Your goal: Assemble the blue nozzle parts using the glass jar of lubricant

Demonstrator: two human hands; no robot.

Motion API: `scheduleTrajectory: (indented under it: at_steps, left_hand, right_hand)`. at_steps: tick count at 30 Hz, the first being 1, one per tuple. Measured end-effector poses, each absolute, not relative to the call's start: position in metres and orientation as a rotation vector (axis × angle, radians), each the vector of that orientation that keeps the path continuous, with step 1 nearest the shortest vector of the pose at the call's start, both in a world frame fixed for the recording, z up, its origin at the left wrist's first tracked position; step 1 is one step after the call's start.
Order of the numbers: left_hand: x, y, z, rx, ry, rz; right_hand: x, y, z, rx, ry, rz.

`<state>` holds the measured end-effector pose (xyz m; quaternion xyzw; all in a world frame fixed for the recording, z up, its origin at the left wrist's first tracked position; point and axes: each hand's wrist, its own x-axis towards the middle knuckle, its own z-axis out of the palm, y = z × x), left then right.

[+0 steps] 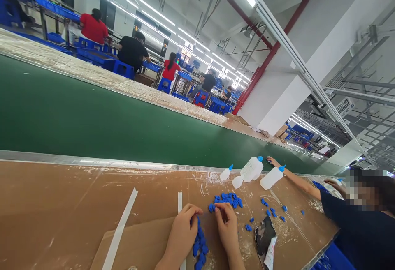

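My left hand (184,227) is closed, its curled fingers beside a row of small blue plastic parts (200,243) on the brown tabletop; what the fingers hold is hidden. With thumb and forefinger pinched, my right hand (227,225) grips a small blue plastic part (211,207) at the near edge of a loose pile of similar parts (230,198). The exact shape of these parts is too small to make out. A brown cardboard sheet (138,241) lies under and left of my left hand.
White bottles with blue caps (271,177) stand beyond the pile. A dark, crumpled piece (266,237) lies right of my right hand. White strips (120,229) cross the cardboard. A green conveyor belt (123,126) runs behind. A co-worker (354,220) reaches across at right.
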<state>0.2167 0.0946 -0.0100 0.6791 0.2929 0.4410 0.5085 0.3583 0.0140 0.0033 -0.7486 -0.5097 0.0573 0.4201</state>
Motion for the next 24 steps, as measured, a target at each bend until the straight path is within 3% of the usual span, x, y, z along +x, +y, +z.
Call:
scheduleTrajectory:
  at_steps: [24]
  left_hand:
    - [0.214, 0.094, -0.008, 1.619, 0.674, 1.025]
  right_hand:
    - [0.353, 0.008, 0.012, -1.902, -1.376, 0.285]
